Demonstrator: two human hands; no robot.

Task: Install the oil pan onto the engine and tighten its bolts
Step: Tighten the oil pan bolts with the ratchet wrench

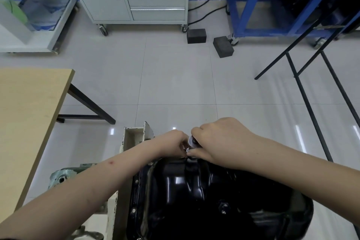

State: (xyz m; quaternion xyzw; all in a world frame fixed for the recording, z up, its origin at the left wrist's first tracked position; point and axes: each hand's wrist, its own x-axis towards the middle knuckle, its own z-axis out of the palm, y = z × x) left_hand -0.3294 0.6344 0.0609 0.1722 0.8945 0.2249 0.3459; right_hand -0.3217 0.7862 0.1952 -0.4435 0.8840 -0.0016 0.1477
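the black oil pan (204, 197) fills the lower middle of the frame. at its far rim my right hand (218, 140) grips a shiny metal tool (192, 141), while my left hand (173, 142) pinches something small beside it.

Both hands, left hand (173, 142) and right hand (216, 140), crowd the pan's (194, 191) 12 o'clock rim, blocking it. At 10 o'clock a stand bracket (136, 138) rises just beside them. Beyond 12 o'clock, open floor (175, 84). At 9 o'clock a table (29, 113); at 2 o'clock black rods (311, 113).
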